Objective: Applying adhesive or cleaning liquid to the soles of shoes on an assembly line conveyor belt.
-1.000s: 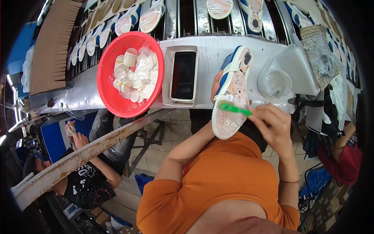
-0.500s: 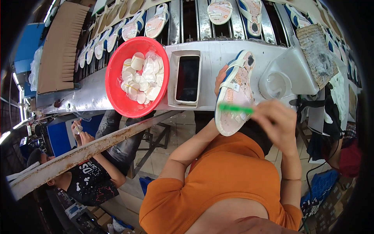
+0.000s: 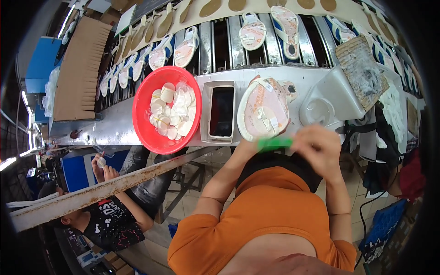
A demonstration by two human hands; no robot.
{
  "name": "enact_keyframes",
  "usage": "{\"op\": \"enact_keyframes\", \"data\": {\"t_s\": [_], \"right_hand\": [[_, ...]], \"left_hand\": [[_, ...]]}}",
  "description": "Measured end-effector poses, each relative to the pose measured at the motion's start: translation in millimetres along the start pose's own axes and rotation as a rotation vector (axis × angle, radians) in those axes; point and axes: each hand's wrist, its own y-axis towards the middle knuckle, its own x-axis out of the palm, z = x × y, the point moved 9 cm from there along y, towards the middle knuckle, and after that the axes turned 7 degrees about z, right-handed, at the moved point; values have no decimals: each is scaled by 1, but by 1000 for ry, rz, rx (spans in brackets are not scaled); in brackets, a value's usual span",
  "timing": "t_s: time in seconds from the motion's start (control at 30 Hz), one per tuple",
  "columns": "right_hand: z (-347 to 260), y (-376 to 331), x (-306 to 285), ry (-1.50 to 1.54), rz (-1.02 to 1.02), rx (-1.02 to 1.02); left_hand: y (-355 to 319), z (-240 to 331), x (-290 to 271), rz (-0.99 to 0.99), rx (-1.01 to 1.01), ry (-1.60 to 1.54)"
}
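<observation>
Tilted up over the near edge of the table is a white and pale pink sandal (image 3: 265, 110) with white straps and a small white tag. My left hand (image 3: 247, 147) supports it at its near end; the fingers are hidden behind the sandal. Closed round a slim green tool (image 3: 275, 143), my right hand (image 3: 318, 149) is just right of the sandal's near end. The tool's tip points left, across that end; blur hides what kind of tool it is.
A red basin (image 3: 139, 103) of white discs and a white box (image 3: 205, 110) with a dark inside stand left of the sandal. Clear plastic containers (image 3: 317, 111) are to the right. Beyond, sandals (image 3: 253, 32) lie on a roller conveyor (image 3: 208, 48). A co-worker (image 3: 110, 220) sits at left.
The sandal has turned and tipped, its near end swinging up and left. My left fingers, formerly visible along its side, are now hidden. My right hand with the green tool is slightly lower.
</observation>
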Motion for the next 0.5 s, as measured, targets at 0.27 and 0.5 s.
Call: {"op": "enact_keyframes", "data": {"t_s": [0.27, 0.5], "right_hand": [[34, 0, -24, 123, 196, 277], [62, -41, -88, -483, 231, 446]], "left_hand": [[17, -42, 10, 12, -282, -23], [22, -83, -34, 389, 139, 5]]}}
